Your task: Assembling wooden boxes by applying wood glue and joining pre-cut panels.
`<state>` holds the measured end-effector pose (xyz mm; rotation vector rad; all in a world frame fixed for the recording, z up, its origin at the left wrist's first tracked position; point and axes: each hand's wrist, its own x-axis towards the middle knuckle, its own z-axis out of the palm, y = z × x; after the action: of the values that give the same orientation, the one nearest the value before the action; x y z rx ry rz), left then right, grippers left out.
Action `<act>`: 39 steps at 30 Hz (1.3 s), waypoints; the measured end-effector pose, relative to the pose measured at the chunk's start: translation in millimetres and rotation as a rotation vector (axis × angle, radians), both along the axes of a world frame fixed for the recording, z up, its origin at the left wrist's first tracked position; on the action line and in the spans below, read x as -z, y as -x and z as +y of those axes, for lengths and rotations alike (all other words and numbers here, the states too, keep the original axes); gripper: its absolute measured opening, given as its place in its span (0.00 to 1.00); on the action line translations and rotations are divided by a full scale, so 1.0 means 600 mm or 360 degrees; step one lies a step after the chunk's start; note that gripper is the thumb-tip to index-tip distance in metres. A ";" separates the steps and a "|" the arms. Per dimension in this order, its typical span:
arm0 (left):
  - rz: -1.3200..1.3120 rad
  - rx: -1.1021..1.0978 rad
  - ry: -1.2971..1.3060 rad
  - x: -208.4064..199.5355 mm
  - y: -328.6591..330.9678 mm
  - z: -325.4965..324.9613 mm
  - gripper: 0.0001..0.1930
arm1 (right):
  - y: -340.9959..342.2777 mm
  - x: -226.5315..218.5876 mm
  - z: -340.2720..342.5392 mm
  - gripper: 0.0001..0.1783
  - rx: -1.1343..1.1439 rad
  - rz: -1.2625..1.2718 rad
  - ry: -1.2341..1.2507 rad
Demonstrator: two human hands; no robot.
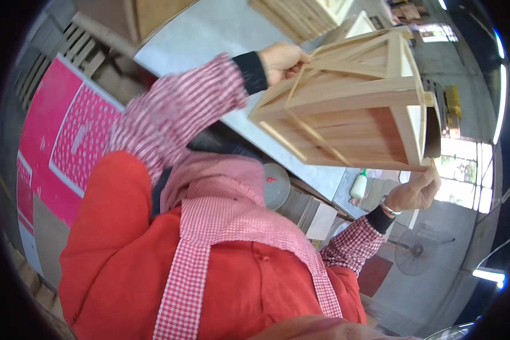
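A pale wooden crate point(351, 130) with crossed slats is held up, tilted, above the table. My left hand point(283, 61) is closed at its upper left edge, fingers curled round the wood. A thin tan strip point(292, 93) runs from beside those fingers down across the crate's side; whether the hand also grips it cannot be made out. At the crate's lower right corner, my right hand point(416, 192) pinches the end of the wood between thumb and fingers. The crate's far side is hidden.
Beneath the crate stretches a grey-white table point(204, 42). More wooden crates point(300, 17) stand at its far side. A white bottle with a green cap point(358, 184) is near the right hand. Pink printed sheets point(56, 136) lie at left; a fan point(418, 249) stands at right.
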<state>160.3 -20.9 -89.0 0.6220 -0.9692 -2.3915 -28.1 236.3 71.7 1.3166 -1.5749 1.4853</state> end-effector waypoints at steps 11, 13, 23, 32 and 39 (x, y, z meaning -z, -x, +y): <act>0.0103 -0.0843 0.2703 -0.250 -0.095 0.153 0.15 | -0.025 -0.011 0.004 0.06 -0.0034 -0.0509 0.0036; 0.0011 -0.0746 0.2758 -0.274 -0.097 0.154 0.16 | -0.022 -0.024 0.004 0.05 0.0011 -0.0658 0.0013; -0.0482 -0.0513 0.2868 -0.331 -0.103 0.155 0.14 | -0.026 -0.043 0.023 0.06 -0.0433 -0.1342 -0.0369; -0.0616 -0.0767 0.1375 -0.366 0.037 0.030 0.18 | 0.139 -0.044 -0.108 0.12 -0.0573 -0.1070 -0.0432; -0.0501 -0.0438 0.1300 -0.299 0.112 -0.029 0.20 | 0.162 -0.013 -0.196 0.11 -0.0597 -0.1234 -0.0403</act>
<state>92.9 -38.6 90.5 0.7414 -1.7173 -1.4832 -125.5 118.7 79.8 1.2940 -2.1214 2.2784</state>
